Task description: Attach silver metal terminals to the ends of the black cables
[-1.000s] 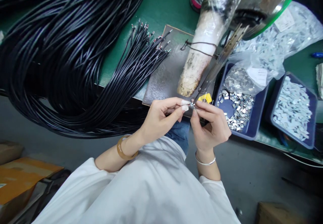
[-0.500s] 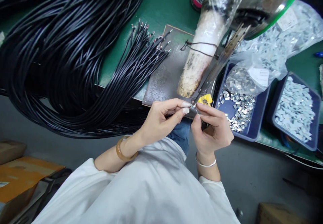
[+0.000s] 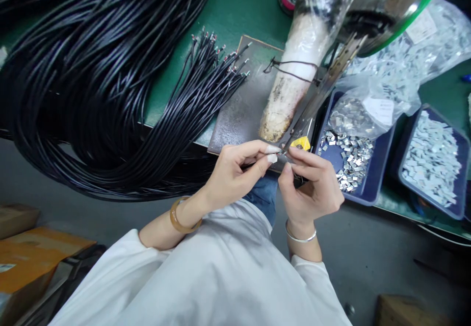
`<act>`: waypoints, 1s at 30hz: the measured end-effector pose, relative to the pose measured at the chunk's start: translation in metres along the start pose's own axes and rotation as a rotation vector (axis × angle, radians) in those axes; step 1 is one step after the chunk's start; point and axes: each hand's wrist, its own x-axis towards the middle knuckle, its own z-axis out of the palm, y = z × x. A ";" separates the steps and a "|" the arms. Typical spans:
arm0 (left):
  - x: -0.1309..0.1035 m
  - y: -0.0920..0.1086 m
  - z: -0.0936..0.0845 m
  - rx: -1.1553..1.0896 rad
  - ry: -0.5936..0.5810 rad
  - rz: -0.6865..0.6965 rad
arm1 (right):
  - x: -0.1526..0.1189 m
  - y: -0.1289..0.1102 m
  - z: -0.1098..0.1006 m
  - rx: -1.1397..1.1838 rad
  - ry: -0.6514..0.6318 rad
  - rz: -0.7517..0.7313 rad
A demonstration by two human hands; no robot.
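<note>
Nearest, below the hands, a white shirt is seen, with a tan bangle worn on the left wrist and a silver one on the right. Ahead of it, a thin dark wire end is gripped between the closed thumb and forefinger of the left hand, whose tips are covered in white. Its long axis appears to run roughly left to right, and its shiny tip is pointed out of the left pinch toward the right hand; by the left hand it is held, and just beside it the right forefinger is placed. Between right thumb and forefinger a gap is shown; whether anything fine is pinched by the right fingers cannot be told. The low end of a slanting metal arm is placed right at the wire tip, contact being unclear. Just beyond, a yellow piece is seen, and to the right a blue tray in which metal clips are scattered. Farther off, a white post is stood over a dark board, with black cables spread to the left.
</note>
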 end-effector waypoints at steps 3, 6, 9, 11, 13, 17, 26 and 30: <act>-0.002 -0.002 0.000 0.016 0.000 0.036 | -0.002 0.000 0.001 0.009 0.007 -0.011; -0.003 -0.003 0.000 0.048 -0.007 0.057 | -0.004 0.000 0.000 0.015 0.011 -0.016; -0.003 -0.003 0.001 0.065 0.004 0.054 | -0.004 0.000 -0.001 0.009 -0.002 -0.014; -0.002 -0.003 0.002 0.087 0.030 0.044 | -0.003 0.000 -0.002 -0.001 -0.023 -0.007; -0.001 -0.002 0.002 0.135 0.064 0.050 | -0.002 -0.001 -0.004 0.003 -0.045 0.003; 0.003 -0.001 0.002 0.218 0.106 0.138 | 0.000 -0.001 -0.004 0.018 -0.067 0.008; 0.007 0.006 0.001 0.324 0.103 0.216 | 0.007 -0.004 -0.005 0.000 -0.069 0.018; 0.007 0.006 0.000 0.315 0.087 0.243 | 0.008 -0.008 -0.008 -0.037 -0.082 0.007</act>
